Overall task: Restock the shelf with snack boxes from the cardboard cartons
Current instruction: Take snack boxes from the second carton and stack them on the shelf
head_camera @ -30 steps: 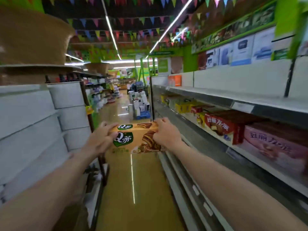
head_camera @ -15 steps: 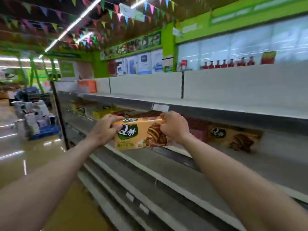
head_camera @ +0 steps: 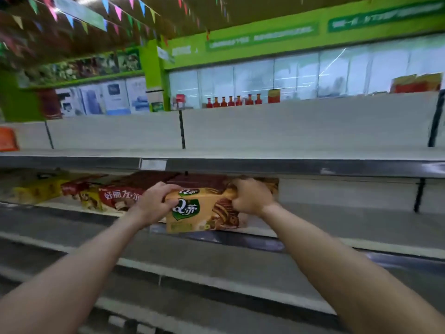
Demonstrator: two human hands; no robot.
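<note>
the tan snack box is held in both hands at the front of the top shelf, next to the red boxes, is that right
Not quite: the shelf is wrong. The head view shows the tan snack box gripped by the left hand and the right hand at the front edge of the second shelf, under the top shelf. The red boxes do sit just to its left.

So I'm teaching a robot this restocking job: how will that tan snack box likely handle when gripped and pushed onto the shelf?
The tan snack box probably stays stiff: its edges look straight under the left hand and right hand. Likely light, held at the ends. Its flat base should slide on the shelf, not roll.
</note>
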